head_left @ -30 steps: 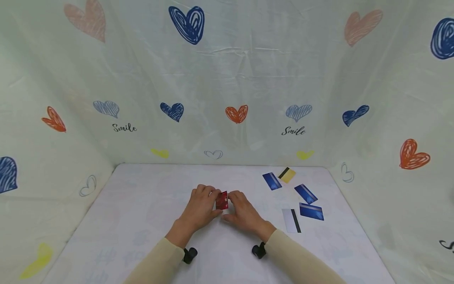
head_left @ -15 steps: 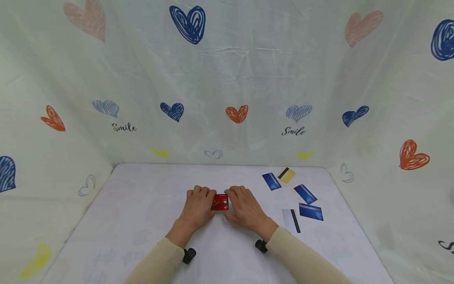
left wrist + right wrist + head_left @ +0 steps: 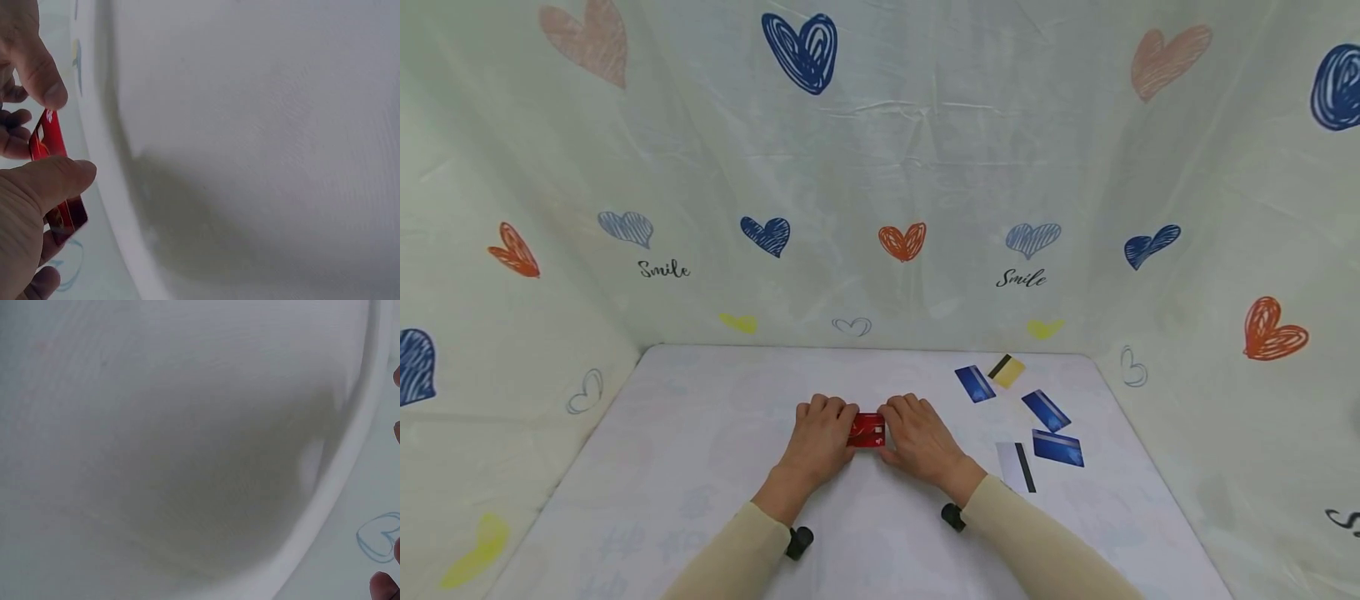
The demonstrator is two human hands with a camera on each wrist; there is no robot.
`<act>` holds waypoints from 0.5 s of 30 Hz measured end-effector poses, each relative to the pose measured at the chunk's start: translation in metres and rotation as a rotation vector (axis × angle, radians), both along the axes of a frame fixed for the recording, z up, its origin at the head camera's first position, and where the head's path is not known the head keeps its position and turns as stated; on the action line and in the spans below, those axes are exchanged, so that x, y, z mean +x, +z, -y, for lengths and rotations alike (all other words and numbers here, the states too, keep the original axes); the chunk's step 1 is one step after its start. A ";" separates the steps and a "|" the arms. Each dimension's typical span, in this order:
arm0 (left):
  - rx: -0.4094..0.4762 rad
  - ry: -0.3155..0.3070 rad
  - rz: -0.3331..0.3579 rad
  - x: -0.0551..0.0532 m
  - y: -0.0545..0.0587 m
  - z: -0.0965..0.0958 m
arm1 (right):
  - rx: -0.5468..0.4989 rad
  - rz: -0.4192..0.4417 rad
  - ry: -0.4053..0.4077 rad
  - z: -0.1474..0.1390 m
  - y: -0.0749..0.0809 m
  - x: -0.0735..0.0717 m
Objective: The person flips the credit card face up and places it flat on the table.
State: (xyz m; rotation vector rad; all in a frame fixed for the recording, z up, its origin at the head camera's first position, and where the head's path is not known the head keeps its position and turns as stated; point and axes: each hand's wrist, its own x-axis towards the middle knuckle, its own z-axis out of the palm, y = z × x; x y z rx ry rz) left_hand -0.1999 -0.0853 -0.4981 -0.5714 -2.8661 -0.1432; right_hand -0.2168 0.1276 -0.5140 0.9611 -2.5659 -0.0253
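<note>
A red bank card (image 3: 867, 430) with a chip is held between my two hands, its long side running left to right. My left hand (image 3: 817, 439) pinches its left end. In the left wrist view the left thumb (image 3: 65, 177) lies across the card (image 3: 54, 134), with fingers behind it. At the right end, my right hand (image 3: 922, 442) pinches the card's edge between thumb (image 3: 47, 81) and fingers. Only a few fingertips (image 3: 384, 586) of that hand show at the border of the right wrist view. The card's left end is partly covered by the left hand.
On the white table (image 3: 700, 500), right of the hands, lie several cards: a blue card (image 3: 975, 384), a yellow card (image 3: 1007, 371) with a dark stripe, more blue cards (image 3: 1057, 447) and a white card (image 3: 1015, 467). A heart-printed curtain (image 3: 865, 167) surrounds the table's back and sides.
The red card has turned from a steep tilt to a level position, showing its face wider. My left hand has shifted slightly left, and the right fingers have closed in on the card's right end.
</note>
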 end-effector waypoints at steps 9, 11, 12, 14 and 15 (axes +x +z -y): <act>-0.031 0.048 0.026 -0.008 -0.006 0.012 | -0.016 0.048 -0.015 -0.001 -0.004 -0.009; -0.032 0.047 0.023 -0.010 -0.008 0.013 | -0.016 0.063 -0.014 0.000 -0.005 -0.012; -0.033 0.047 0.021 -0.011 -0.009 0.014 | -0.018 0.070 -0.014 0.001 -0.006 -0.014; -0.027 0.043 0.011 -0.012 -0.012 0.016 | -0.015 0.078 -0.015 0.002 -0.007 -0.016; -0.023 0.040 0.007 -0.013 -0.013 0.017 | -0.015 0.081 -0.014 0.003 -0.007 -0.017</act>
